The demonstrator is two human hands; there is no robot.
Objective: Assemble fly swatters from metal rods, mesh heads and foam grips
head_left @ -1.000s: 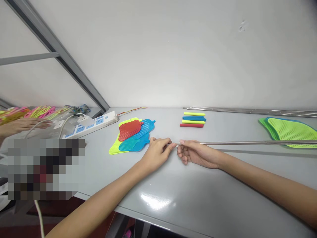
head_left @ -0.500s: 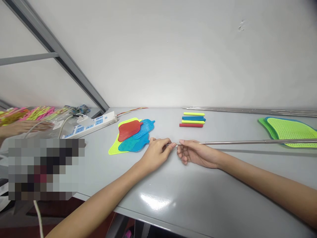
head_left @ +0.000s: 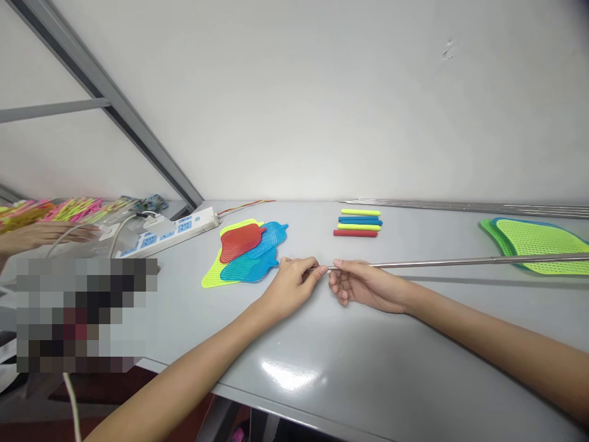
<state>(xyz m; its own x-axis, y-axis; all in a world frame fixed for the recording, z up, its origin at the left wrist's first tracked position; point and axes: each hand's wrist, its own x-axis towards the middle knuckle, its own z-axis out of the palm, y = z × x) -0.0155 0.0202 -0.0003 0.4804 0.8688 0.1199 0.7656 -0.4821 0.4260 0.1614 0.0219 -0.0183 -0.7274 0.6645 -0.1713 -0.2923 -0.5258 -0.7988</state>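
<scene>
A long thin telescopic metal rod [head_left: 442, 264] runs from between my hands out past the right edge of the view. My left hand [head_left: 294, 281] is closed, its thumb and fingers pinching the rod's narrow left end. Just right of it, my right hand [head_left: 361, 283] holds the rod between thumb and fingers, palm partly turned up. Left of my hands lies an overlapping pile of fly swatter heads: a red one [head_left: 239, 241], blue ones [head_left: 248, 267] and yellow ones [head_left: 211, 276]. Beyond my right hand are several coloured tubes, with a red tube [head_left: 355, 233] nearest.
Several metal rods [head_left: 460, 207] lie along the wall at the back right. More swatter heads [head_left: 538, 242] rest at the right, under the held rod. A white power strip [head_left: 175, 230] with cables sits at the left, near another person's hand [head_left: 50, 236].
The rod's far right end has risen slightly. Both hands keep nearly the same place and grip.
</scene>
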